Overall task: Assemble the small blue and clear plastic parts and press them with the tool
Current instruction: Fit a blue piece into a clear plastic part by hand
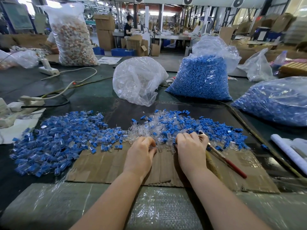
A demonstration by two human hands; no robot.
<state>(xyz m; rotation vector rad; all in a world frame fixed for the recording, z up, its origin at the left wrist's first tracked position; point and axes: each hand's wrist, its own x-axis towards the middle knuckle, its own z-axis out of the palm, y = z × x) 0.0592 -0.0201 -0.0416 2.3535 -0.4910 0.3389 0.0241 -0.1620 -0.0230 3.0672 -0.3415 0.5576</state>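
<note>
A loose heap of clear and blue plastic parts (182, 127) lies across the far edge of a cardboard sheet (106, 166). To the left spreads a pile of joined blue-and-clear pieces (59, 140). My left hand (141, 151) is curled at the near edge of the heap, its fingertips pinching a clear part (155, 147). My right hand (191, 146) is curled beside it, fingers down among the parts; what it grips is hidden. A metal tool with a red handle (227, 161) lies just right of my right hand, its head under my fingers.
Behind the heap stand a bag of clear parts (137, 80) and two bags of blue parts (201, 77) (274, 102). Power strips and cables (49, 95) lie at the left. A white roll (289, 151) rests at the right. A person works at a far bench.
</note>
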